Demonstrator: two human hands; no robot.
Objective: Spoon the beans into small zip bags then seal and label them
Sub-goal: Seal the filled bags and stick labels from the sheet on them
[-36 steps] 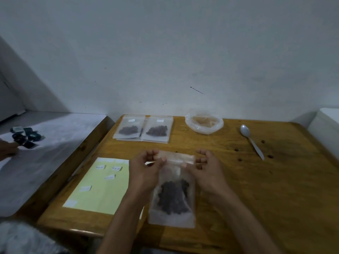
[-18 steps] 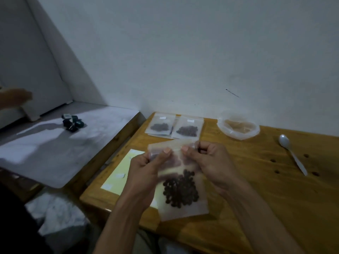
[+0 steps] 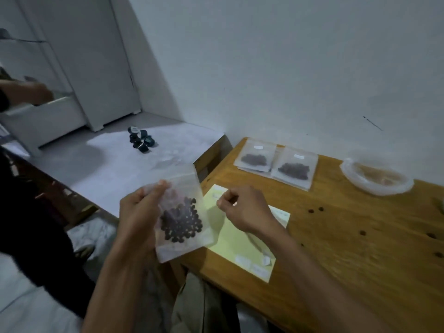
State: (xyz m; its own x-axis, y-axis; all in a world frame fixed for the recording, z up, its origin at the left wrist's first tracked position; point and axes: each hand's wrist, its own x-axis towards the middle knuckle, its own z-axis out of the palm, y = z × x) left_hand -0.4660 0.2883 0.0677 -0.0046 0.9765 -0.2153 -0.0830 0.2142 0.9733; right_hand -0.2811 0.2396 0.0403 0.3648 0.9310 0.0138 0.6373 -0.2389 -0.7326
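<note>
My left hand [image 3: 139, 212] grips a small clear zip bag [image 3: 185, 212] by its upper left edge, holding it upright off the table's left corner. A clump of dark beans [image 3: 181, 224] sits in its lower half. My right hand [image 3: 245, 212] is off the bag and hovers over the pale yellow label sheet [image 3: 230, 246], fingers curled with thumb and forefinger tips together. Whether a label is between them is too blurred to tell. Several white labels [image 3: 242, 260] remain on the sheet. Two filled, labelled bags [image 3: 255, 157] [image 3: 295, 168] lie side by side at the back.
A clear plastic bowl [image 3: 377, 188] stands at the back right of the wooden table [image 3: 360, 248]. Loose beans [image 3: 314, 209] are scattered on the wood. Left of the table is a white surface with small dark objects [image 3: 141, 139]. Another person's hand [image 3: 26, 92] is at a white drawer unit.
My right hand let go of the bag's top and moved right over the label sheet. The left hand alone now holds the bag. The view swung left.
</note>
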